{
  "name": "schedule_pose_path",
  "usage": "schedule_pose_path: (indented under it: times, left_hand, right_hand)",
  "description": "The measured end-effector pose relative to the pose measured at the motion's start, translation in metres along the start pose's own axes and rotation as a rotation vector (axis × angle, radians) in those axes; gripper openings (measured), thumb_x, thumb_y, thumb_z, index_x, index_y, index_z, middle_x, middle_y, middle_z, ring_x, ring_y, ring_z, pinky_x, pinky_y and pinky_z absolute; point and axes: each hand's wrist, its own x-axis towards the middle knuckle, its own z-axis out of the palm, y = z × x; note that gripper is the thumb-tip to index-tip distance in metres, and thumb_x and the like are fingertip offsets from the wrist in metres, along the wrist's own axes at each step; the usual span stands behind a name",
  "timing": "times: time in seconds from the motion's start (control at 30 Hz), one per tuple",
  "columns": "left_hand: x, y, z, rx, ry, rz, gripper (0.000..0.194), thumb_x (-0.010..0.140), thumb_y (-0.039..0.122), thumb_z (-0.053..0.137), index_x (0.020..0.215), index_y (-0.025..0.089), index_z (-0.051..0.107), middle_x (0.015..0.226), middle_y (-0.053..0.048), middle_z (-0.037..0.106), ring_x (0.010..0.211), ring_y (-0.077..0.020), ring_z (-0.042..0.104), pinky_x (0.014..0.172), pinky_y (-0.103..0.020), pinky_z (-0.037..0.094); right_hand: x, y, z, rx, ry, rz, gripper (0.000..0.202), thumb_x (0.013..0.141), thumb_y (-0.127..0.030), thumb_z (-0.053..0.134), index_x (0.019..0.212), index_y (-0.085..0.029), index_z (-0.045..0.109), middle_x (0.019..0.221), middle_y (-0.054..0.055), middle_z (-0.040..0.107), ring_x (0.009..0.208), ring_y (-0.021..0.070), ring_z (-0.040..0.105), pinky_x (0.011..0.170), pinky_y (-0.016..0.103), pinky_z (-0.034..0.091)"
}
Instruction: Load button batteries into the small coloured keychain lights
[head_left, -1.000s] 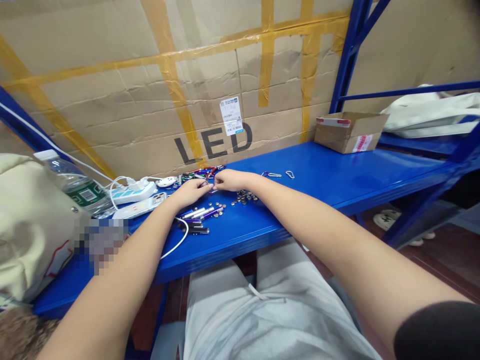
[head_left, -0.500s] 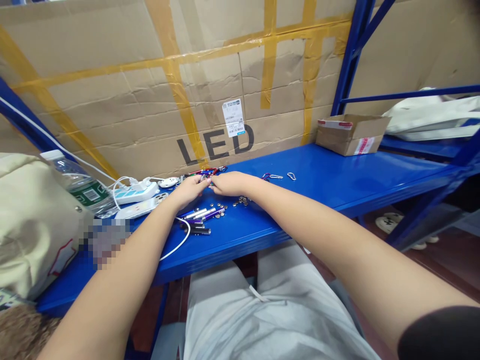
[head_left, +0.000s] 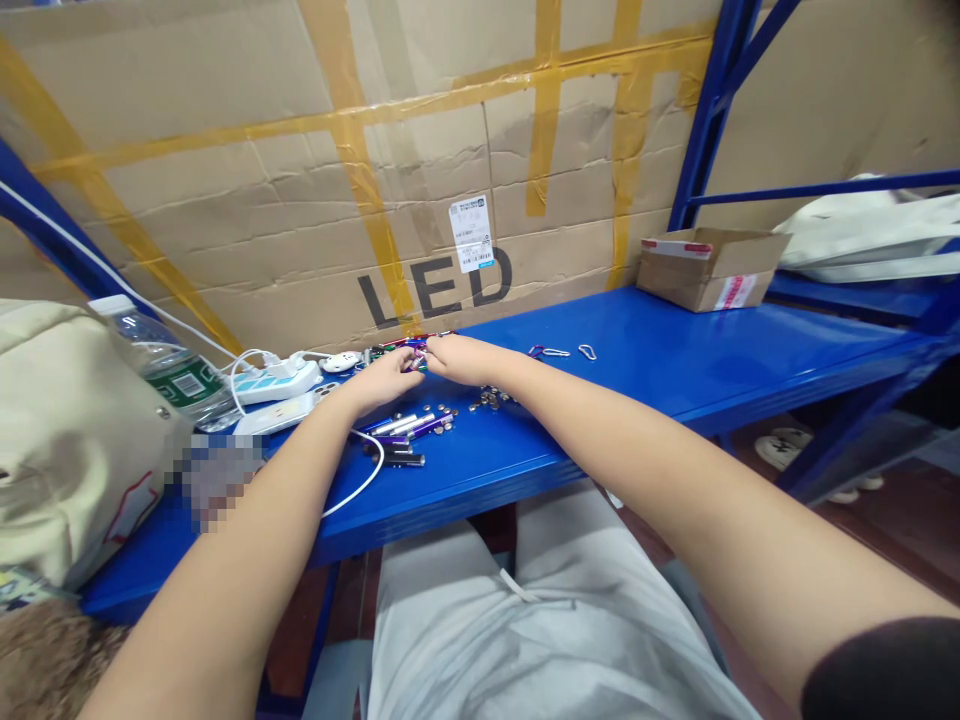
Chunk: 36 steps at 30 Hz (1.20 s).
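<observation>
Head view: left hand (head_left: pixel 384 381) and right hand (head_left: pixel 461 358) nearly meet above the blue shelf (head_left: pixel 660 345), a small item (head_left: pixel 419 355) between their fingertips.
Left hand: thumb and forefinger slightly parted at the item; whether they pinch it cannot be told.
Right hand: fingers curled in toward the item, back of the hand upward; grip cannot be told.
Tubes (head_left: pixel 405 424): grouped on the near side of the left hand, beside the white cable (head_left: pixel 367 483).
Discs (head_left: pixel 491 398): one cluster next to the right wrist; others scattered by the tubes.
Pile (head_left: pixel 442 336): just beyond both hands, against the carton (head_left: pixel 292 230).
Item, appearance: pinkish-purple tint.
Tubes, appearance: slim, straight cylinders in silver, blue, purple and black.
Discs, appearance: small, round, metallic.
Pile, appearance: red and green among its colours.
Hidden: fingers cover most of the item, so its shape is unclear; the hands mask part of the pile; the right forearm (head_left: pixel 645 470) overlaps the disc cluster.
Cut off: black sleeve (head_left: pixel 889 665), at the right edge.
Unreadable: pixelated patch (head_left: pixel 223 480) beside the left forearm (head_left: pixel 232 550).
</observation>
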Motion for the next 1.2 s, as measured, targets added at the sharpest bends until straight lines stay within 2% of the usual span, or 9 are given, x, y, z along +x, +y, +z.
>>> schedule_pose_path:
  times: [0.23,0.47,0.6,0.67,0.77,0.87,0.97,1.1,1.2]
  left_hand:
    - [-0.003,0.009,0.000,-0.455,-0.081,-0.113,0.032,0.066,0.014,0.061,0.094,0.020,0.047,0.057,0.010,0.036,0.046,-0.0058,0.031,0.045,-0.019,0.023]
    - [-0.001,0.007,-0.014,-0.615,0.019,-0.222,0.030,0.072,0.011,0.068,0.099,0.015,0.056,0.071,0.002,0.054,0.055,-0.0051,0.049,0.044,-0.014,0.032]
    - [0.002,-0.003,-0.019,-0.764,0.140,-0.242,0.057,0.075,0.010,0.068,0.127,0.022,0.046,0.107,-0.008,0.063,0.087,-0.0149,0.067,0.068,-0.025,0.054]
    - [0.004,-0.006,-0.020,-0.825,0.204,-0.203,0.064,0.079,0.013,0.064,0.135,0.025,0.038,0.122,-0.011,0.058,0.101,-0.0181,0.066,0.083,-0.032,0.056]
    - [0.005,-0.010,-0.026,-0.735,0.253,-0.129,0.055,0.080,0.018,0.063,0.132,0.024,0.044,0.129,-0.012,0.057,0.107,-0.0183,0.063,0.088,-0.032,0.054]
    - [-0.001,-0.012,-0.040,-0.379,0.149,-0.135,0.041,0.075,0.032,0.070,0.113,0.020,0.059,0.114,-0.010,0.067,0.100,-0.0203,0.064,0.077,-0.029,0.052]
    - [-0.012,-0.011,-0.057,0.014,-0.072,-0.146,0.036,0.064,0.043,0.076,0.090,0.020,0.070,0.096,-0.006,0.071,0.089,-0.0210,0.064,0.071,-0.027,0.049]
    - [-0.020,-0.006,-0.066,0.166,-0.392,-0.156,0.038,0.052,0.042,0.082,0.084,0.024,0.075,0.089,-0.003,0.073,0.090,-0.0228,0.063,0.075,-0.025,0.048]
    - [-0.019,-0.005,-0.064,0.242,-0.541,-0.196,0.035,0.048,0.039,0.083,0.079,0.025,0.076,0.081,-0.002,0.073,0.082,-0.0224,0.064,0.069,-0.024,0.048]
  right_hand:
    - [-0.002,-0.007,-0.006,-0.047,-0.003,0.046,0.035,0.099,-0.036,0.033,0.106,-0.011,0.057,0.103,0.017,0.068,0.085,0.0240,0.063,0.068,0.030,0.041]
    - [-0.001,0.006,-0.004,0.161,0.024,0.152,0.038,0.097,-0.042,0.038,0.111,-0.011,0.054,0.108,0.017,0.067,0.089,0.0229,0.063,0.072,0.030,0.044]
    - [-0.003,0.026,-0.006,0.242,0.006,0.269,0.041,0.095,-0.042,0.044,0.122,-0.011,0.050,0.093,0.013,0.069,0.075,0.0192,0.063,0.068,0.030,0.046]
    - [-0.005,0.033,-0.008,0.273,-0.047,0.300,0.042,0.095,-0.040,0.044,0.125,-0.011,0.048,0.088,0.011,0.069,0.068,0.0180,0.062,0.062,0.029,0.046]
    - [-0.005,0.036,-0.008,0.292,-0.122,0.310,0.042,0.094,-0.040,0.045,0.126,-0.013,0.048,0.087,0.010,0.070,0.064,0.0177,0.062,0.055,0.028,0.045]
    - [-0.006,0.032,-0.010,0.269,-0.174,0.271,0.038,0.092,-0.039,0.047,0.121,-0.014,0.054,0.087,0.010,0.070,0.065,0.0171,0.063,0.055,0.027,0.045]
    - [-0.008,0.025,-0.014,0.236,-0.193,0.201,0.035,0.090,-0.040,0.050,0.115,-0.016,0.060,0.087,0.008,0.071,0.065,0.0163,0.063,0.058,0.027,0.044]
    - [-0.010,0.015,-0.018,0.211,-0.167,0.082,0.033,0.086,-0.041,0.055,0.108,-0.019,0.065,0.090,0.006,0.071,0.071,0.0164,0.063,0.059,0.027,0.044]
    - [-0.010,0.009,-0.019,0.216,-0.164,0.001,0.031,0.083,-0.042,0.057,0.104,-0.021,0.067,0.093,0.005,0.071,0.073,0.0156,0.062,0.060,0.026,0.043]
